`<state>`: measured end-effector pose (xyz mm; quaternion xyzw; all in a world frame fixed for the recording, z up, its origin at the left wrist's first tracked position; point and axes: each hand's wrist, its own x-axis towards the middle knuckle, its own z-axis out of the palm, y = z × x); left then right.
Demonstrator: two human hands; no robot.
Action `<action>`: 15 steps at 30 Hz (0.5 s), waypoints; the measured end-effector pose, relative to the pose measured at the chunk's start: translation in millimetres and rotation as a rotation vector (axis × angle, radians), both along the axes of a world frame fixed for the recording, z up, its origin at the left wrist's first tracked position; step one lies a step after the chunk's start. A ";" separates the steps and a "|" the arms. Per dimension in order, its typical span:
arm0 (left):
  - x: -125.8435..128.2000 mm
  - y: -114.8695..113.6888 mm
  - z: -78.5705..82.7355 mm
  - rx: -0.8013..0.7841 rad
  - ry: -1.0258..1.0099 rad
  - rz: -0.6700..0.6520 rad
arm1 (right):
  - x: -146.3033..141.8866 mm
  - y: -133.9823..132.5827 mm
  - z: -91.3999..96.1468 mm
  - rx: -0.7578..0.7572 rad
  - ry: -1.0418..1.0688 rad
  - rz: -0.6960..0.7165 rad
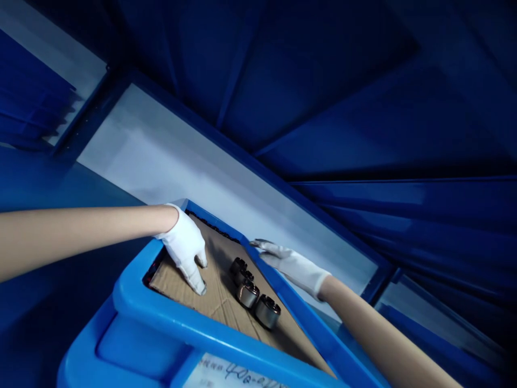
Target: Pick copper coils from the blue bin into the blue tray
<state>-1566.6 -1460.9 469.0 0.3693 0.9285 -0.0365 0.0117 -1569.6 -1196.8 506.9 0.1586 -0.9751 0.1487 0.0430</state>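
A blue plastic crate sits in front of me, lined with a sheet of brown cardboard. Several small dark metal cylinders lie in a row on the cardboard. My left hand, in a white glove, reaches into the crate with its fingers stretched out and pressed flat on the cardboard, just left of the cylinders. My right hand, also gloved, rests flat on the crate's far right rim with its fingers extended. Neither hand holds anything.
Blue shelving and crate walls fill the top and right. A pale grey surface runs diagonally behind the crate. A white handwritten label sits on the crate's near wall.
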 end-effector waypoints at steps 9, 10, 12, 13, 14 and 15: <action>-1.0 -3.7 3.1 0.031 -0.069 -0.049 | -64.0 -29.0 -32.6 0.298 -0.298 -0.174; -0.8 -4.4 3.1 0.026 -0.070 -0.054 | -63.0 -27.2 -30.4 0.280 -0.327 -0.194; -2.8 -4.9 2.2 0.031 -0.065 -0.069 | -53.0 -26.6 -19.0 0.238 -0.379 -0.226; -5.4 -4.7 1.1 0.039 -0.059 -0.082 | -43.8 -27.9 -10.5 0.215 -0.377 -0.223; -9.2 -4.1 -0.4 0.046 -0.050 -0.098 | -31.6 -29.7 -1.3 0.194 -0.349 -0.212; -14.2 -3.4 -2.1 0.074 -0.020 -0.109 | -16.4 -31.5 7.3 0.169 -0.263 -0.206</action>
